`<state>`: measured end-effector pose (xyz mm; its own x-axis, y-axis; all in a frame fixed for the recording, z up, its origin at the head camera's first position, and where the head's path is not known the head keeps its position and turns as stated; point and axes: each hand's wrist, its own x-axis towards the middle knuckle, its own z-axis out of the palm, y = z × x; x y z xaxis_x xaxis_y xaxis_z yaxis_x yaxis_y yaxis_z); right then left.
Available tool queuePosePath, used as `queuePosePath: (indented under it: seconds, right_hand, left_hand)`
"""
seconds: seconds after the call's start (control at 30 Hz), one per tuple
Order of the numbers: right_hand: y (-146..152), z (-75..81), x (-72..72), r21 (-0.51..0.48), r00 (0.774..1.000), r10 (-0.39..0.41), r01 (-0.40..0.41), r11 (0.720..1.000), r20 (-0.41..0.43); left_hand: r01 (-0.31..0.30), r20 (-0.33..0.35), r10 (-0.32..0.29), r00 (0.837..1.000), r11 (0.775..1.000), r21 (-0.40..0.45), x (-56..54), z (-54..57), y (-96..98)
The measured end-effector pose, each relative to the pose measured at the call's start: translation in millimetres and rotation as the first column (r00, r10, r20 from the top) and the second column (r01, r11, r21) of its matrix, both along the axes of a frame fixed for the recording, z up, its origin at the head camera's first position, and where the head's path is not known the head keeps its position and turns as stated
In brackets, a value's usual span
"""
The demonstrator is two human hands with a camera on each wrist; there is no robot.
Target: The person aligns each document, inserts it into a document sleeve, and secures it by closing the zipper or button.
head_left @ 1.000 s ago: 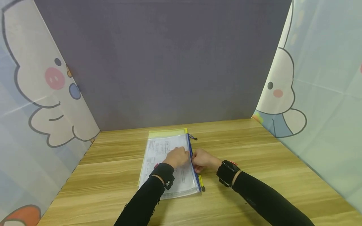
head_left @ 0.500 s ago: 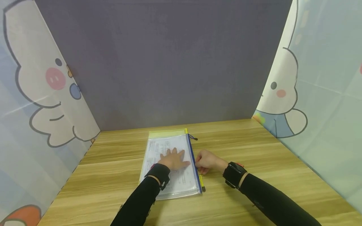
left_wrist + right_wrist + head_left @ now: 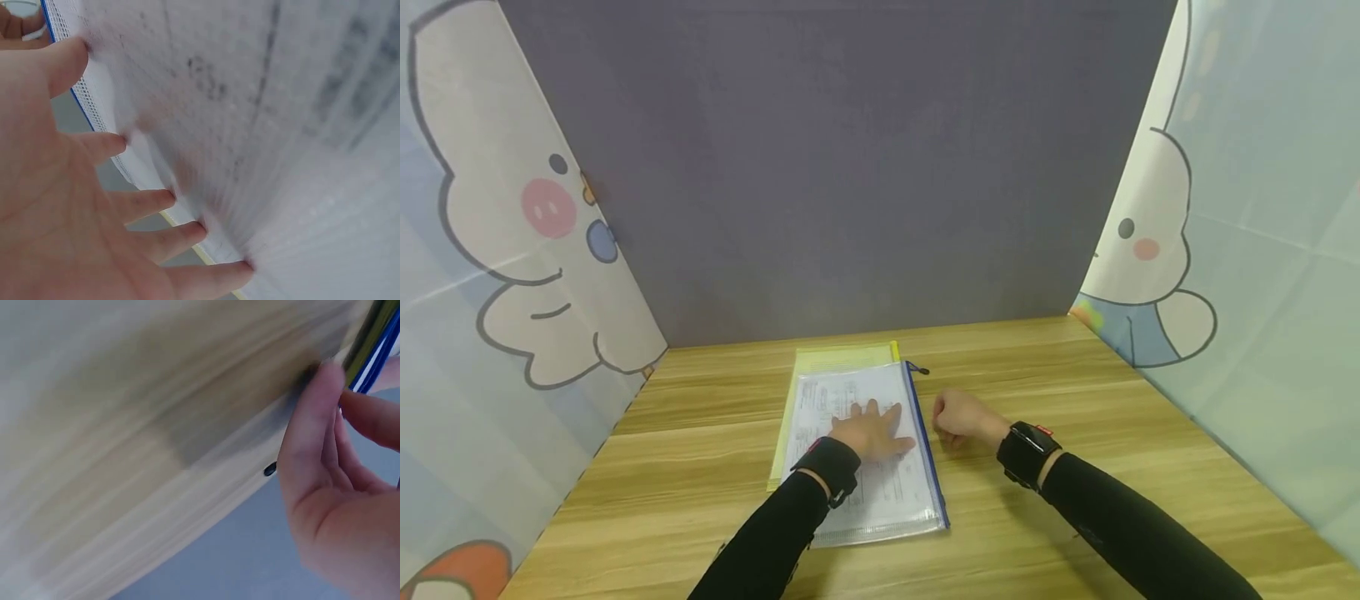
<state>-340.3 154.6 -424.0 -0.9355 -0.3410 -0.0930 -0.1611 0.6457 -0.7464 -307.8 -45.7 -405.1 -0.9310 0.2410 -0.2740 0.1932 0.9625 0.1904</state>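
Note:
My left hand (image 3: 871,433) rests with spread fingers on a clear zip pouch (image 3: 917,496) with a blue zipper edge, papers showing through it. The left wrist view has its fingertips (image 3: 187,231) pressing into the plastic. Under that pouch lies a yellow-edged zip pouch (image 3: 842,358), showing at the far and left sides. Just right of the blue edge is my right hand (image 3: 966,417), fingers bent. In the right wrist view, thumb and finger stand slightly apart beside the stacked yellow and blue edges (image 3: 374,353), nothing visible between them.
A dark-tipped blue zipper pull (image 3: 919,368) sticks out at the far right corner. The wood-grain table (image 3: 700,467) meets a grey panel (image 3: 865,183) behind. Cartoon-printed sheets (image 3: 1262,250) flank both sides.
My left hand has gone from bent to spread fingers. The blue-edged pouch has shifted right and towards me, covering the yellow zipper pull. My right hand has drawn a little right.

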Motion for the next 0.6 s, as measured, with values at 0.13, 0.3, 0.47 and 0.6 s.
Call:
queuePosePath:
  seconds: [0.13,0.3,0.47,0.6]
  right_hand:
    - [1,0.9,-17.2,0.114,0.991,0.012,0.003,0.993,-0.131]
    - [-3,2.7,-42.7,0.197,0.978,0.049,-0.008,0.980,-0.204]
    - [-4,3.7,-60.8,0.231,0.974,0.052,0.001,0.973,-0.221]
    - [-5,1.1,-73.5,0.289,0.958,0.055,0.030,0.957,-0.282]
  left_hand:
    - [0.001,-0.002,-0.001,1.000,1.000,-0.023,2.8,0.9,2.3]
    - [0.006,-0.016,-0.006,1.000,0.999,-0.045,3.9,1.5,2.1]
    - [0.040,-0.037,-0.042,0.998,0.997,-0.061,6.4,-0.5,3.8]
    - [0.043,-0.044,-0.046,0.998,0.997,-0.072,7.3,-2.8,5.0]
